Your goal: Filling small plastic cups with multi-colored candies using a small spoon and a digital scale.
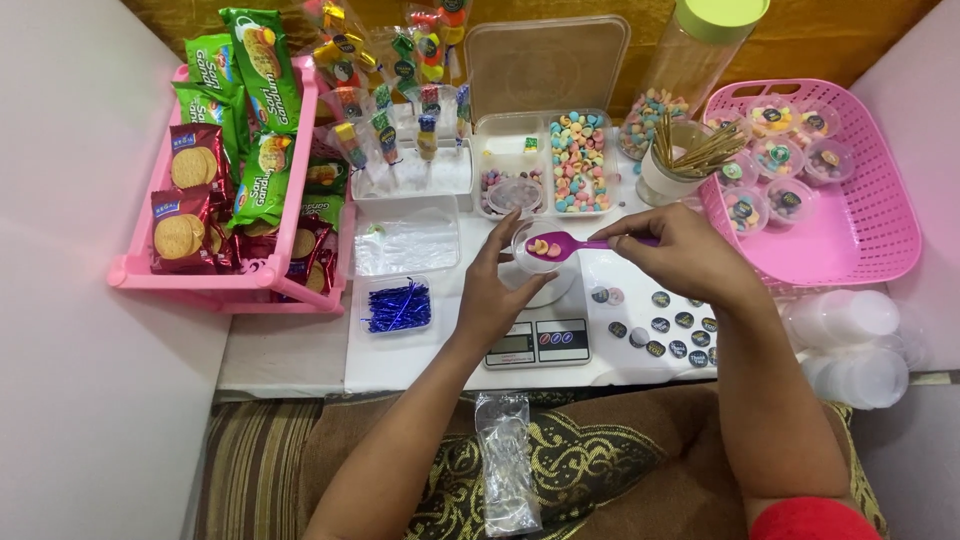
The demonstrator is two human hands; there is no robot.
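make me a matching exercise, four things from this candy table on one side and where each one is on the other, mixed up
Things:
1. purple plastic spoon
2. blue wire twist ties
3. small filled clear cups
4. round dark stickers

Places:
A. in the pink plastic basket
B. in the right hand
C. on the white table right of the digital scale
D. in a shallow clear tray

Pairs: 1-B, 2-D, 3-A, 4-C

White table (420, 365), carrying: pink biscuit rack (240, 275) at left edge; pink basket (860, 230) at right edge; candy tray (545, 165) along back edge; kitchen scale (540, 340), blue twist-tie tray (397, 305) and round stickers (665, 325) near front edge.
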